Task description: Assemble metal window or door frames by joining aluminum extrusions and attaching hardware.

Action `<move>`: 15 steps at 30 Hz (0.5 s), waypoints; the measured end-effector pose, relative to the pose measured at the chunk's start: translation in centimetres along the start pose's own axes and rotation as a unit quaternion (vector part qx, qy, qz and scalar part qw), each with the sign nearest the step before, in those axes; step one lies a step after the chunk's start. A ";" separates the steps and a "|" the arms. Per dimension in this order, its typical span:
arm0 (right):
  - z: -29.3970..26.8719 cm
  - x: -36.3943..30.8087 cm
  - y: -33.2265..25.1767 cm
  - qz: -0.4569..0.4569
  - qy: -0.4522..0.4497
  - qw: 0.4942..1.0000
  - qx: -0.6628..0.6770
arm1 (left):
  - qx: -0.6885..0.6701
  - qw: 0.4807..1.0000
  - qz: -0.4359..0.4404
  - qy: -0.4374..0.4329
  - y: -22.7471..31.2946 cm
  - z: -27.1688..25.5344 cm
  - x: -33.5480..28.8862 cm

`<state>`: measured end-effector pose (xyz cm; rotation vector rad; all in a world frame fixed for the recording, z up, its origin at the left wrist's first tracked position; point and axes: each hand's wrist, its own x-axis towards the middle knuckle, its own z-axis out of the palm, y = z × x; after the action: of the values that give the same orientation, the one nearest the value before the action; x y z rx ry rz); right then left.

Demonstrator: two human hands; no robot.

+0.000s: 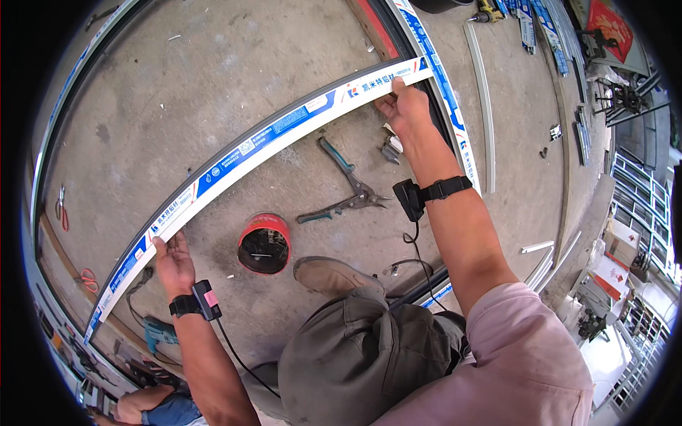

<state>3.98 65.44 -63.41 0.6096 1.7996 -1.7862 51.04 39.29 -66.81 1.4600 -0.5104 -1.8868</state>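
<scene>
A long metal profile (291, 122) with white and blue protective film runs slantwise across the view. My left hand (175, 264) grips its near edge toward the lower left, thumb on the film and the other fingers underneath. Up at the right end, my right hand (405, 106) holds the same profile, its fingers partly hidden below it. That end meets the right side of a large film-covered frame (449, 106) on the floor. Between my arms lie metal snips (361, 193) with teal handles. Left of them stands a red pot (264, 221) with small metal pieces inside.
Pliers (64, 216) and red-handled scissors (89, 279) lie at the left, near a teal power tool (160, 332). A pale strip (483, 106) rests on the floor right of the frame. A yellow drill (489, 14) is at the far right. Another person's leg (145, 403) shows lower left.
</scene>
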 end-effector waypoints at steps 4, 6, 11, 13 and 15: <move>0.7 0.3 1.7 -0.002 0.001 1.000 -0.016 | 0.025 0.999 0.005 0.021 0.9 -0.5 -0.4; 0.5 0.8 2.7 -0.075 -0.011 0.976 -0.203 | 0.035 0.999 -0.006 0.009 2.3 -1.6 -0.7; 2.3 -8.2 1.3 -0.480 -0.055 0.615 -0.623 | -0.018 0.999 -0.022 0.014 -0.4 4.0 -2.4; 7.3 -13.4 1.8 -0.523 -0.179 0.534 -0.639 | -0.018 0.999 -0.022 0.034 0.2 4.3 -2.4; 10.9 -15.1 5.0 -0.528 -0.357 0.470 -0.610 | -0.012 0.998 -0.023 0.061 0.7 4.3 -2.8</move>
<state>19.23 55.36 -57.27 -1.8460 2.1284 -0.3560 47.49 40.36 -63.18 1.5726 -0.3970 -1.8187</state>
